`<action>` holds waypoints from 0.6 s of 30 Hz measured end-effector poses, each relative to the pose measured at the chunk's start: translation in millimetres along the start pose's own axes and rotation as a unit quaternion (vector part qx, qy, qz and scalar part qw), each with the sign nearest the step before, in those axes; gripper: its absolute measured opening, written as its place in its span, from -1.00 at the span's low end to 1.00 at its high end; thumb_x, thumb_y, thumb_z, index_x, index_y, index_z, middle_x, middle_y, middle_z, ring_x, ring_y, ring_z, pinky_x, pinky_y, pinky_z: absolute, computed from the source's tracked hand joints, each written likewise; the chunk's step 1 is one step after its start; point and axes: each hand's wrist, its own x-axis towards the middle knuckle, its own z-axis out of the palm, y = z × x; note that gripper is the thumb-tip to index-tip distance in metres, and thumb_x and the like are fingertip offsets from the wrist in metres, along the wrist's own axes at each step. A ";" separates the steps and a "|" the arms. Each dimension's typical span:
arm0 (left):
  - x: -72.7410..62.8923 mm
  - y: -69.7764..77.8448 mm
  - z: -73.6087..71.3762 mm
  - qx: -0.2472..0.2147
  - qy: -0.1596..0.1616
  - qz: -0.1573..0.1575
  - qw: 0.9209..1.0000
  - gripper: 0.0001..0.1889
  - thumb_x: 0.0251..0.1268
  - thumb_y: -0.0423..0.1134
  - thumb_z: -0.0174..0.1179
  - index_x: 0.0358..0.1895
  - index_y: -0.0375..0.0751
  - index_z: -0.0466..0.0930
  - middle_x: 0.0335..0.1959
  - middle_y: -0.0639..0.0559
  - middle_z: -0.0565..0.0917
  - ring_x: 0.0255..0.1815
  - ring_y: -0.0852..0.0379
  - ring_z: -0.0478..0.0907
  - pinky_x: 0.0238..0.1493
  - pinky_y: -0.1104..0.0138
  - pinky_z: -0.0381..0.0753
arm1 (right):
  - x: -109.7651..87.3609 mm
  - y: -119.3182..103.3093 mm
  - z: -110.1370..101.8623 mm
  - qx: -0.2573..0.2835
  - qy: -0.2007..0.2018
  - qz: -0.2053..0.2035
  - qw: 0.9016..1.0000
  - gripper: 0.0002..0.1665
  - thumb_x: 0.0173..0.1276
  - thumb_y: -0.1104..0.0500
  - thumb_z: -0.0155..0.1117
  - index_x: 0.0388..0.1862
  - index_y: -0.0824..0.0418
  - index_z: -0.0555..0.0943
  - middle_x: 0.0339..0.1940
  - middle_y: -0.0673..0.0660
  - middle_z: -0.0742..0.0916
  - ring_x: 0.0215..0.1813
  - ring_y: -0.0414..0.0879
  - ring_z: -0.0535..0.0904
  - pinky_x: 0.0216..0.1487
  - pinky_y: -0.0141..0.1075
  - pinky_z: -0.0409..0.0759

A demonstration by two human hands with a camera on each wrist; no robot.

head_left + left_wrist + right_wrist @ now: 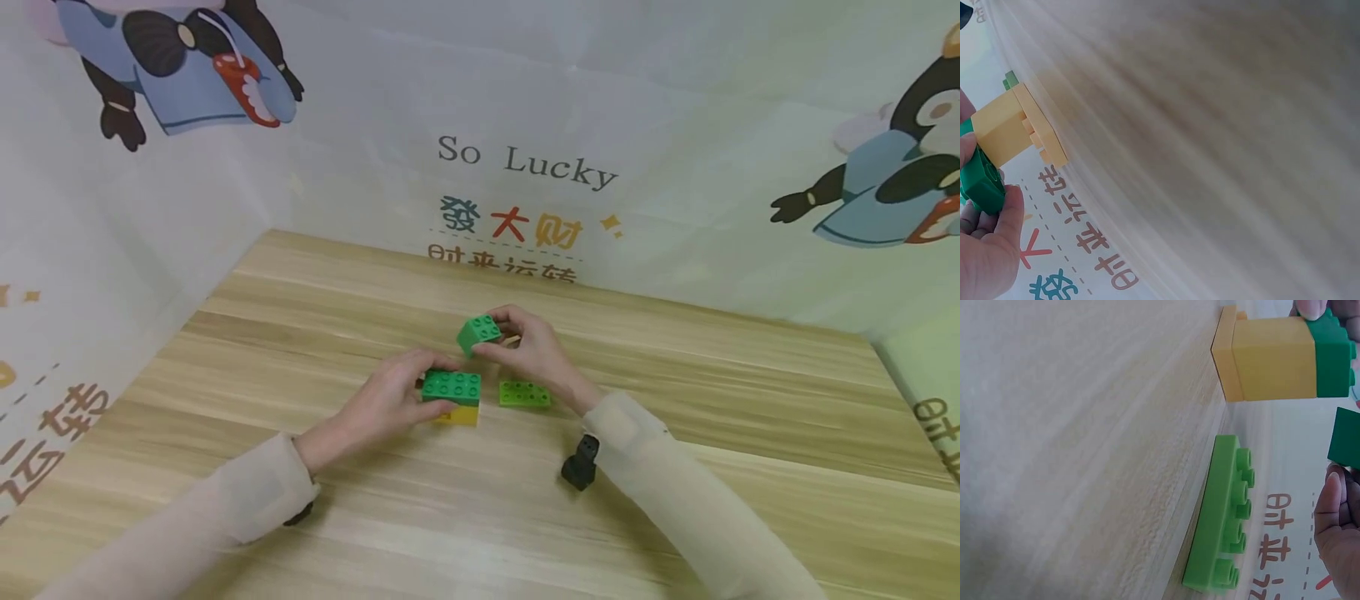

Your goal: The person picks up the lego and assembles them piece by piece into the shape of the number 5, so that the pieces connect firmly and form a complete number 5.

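My left hand [393,396] grips a long green toy brick [452,383] on top of a yellow block [465,416]. In the left wrist view, this green brick [984,184] overhangs the yellow block [1005,128], with my thumb and fingers on the overhanging end. A thin yellow brick [1227,356] forms the base on the table. Behind the stack and slightly to its right, my right hand [528,346] pinches a second green brick [478,332], tilted and raised. The right wrist view shows only part of that brick [1346,439].
A flat light green brick [525,395] lies studs up on the wooden table [712,517], just right of the stack. A small black object [581,462] sits by my right cuff. Printed cloth walls [360,158] enclose the table at the back and sides.
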 end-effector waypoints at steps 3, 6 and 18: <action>0.7 -1.9 0.2 -0.006 0.000 0.001 1.000 -0.54 -0.01 -0.29 0.43 0.02 -0.29 0.54 -0.09 -0.05 0.63 -0.14 0.12 0.56 -0.12 0.26 0.61 | -3.7 -2.4 -0.8 0.006 0.007 0.002 1.000 -0.53 0.19 0.23 0.37 0.06 0.35 0.49 -0.09 0.24 0.66 -0.11 -0.01 0.59 -0.17 -0.36 0.60; 1.3 -2.1 0.2 -0.010 -0.005 -0.007 1.000 -0.54 -0.01 -0.27 0.43 0.01 -0.27 0.54 -0.08 -0.04 0.63 -0.15 0.13 0.55 -0.14 0.30 0.60 | -6.8 -3.7 -1.1 0.019 0.013 0.007 1.000 -0.53 0.19 0.25 0.36 0.06 0.36 0.49 -0.10 0.25 0.66 -0.14 -0.04 0.58 -0.18 -0.37 0.60; -3.2 -2.5 -4.9 -0.018 -0.017 -0.057 0.998 -0.55 -0.03 -0.29 0.43 -0.01 -0.24 0.54 -0.13 -0.02 0.64 -0.18 0.14 0.55 -0.17 0.33 0.60 | -12.5 -7.7 5.0 0.061 0.012 -0.001 0.998 -0.58 0.22 0.30 0.32 0.03 0.38 0.48 -0.15 0.26 0.67 -0.26 -0.18 0.55 -0.28 -0.42 0.58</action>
